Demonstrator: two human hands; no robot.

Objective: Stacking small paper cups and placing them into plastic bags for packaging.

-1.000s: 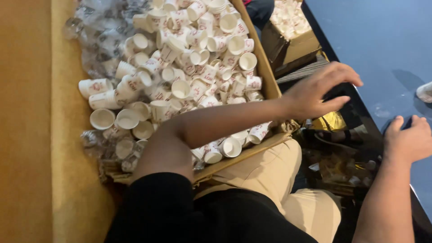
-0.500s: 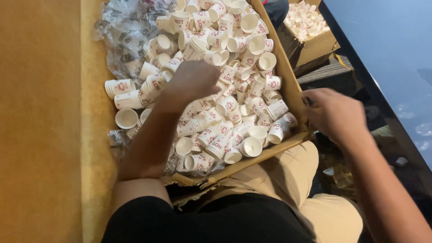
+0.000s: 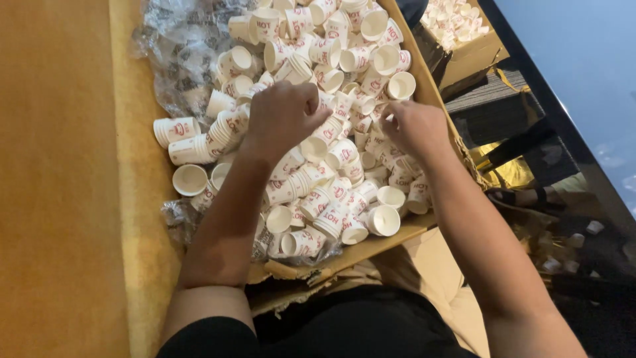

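Observation:
A flat cardboard box lies in front of me, heaped with several small white paper cups with red print. My left hand rests knuckles-up on the pile near its middle, fingers curled down among the cups. My right hand is just to its right over the cups, fingers bent and pinching at one cup. What either hand grips is hidden by the fingers. Short stacks of nested cups lie at the left edge.
Crumpled clear plastic wrap lies at the box's far left. A yellow-brown surface runs down the left. A second cardboard box of cups stands at the upper right, with dark clutter and a sandalled foot beside it.
My right hand has come in from the right side, outside the box, onto the cup pile. My left hand has stayed in the pile, shifting slightly toward the middle.

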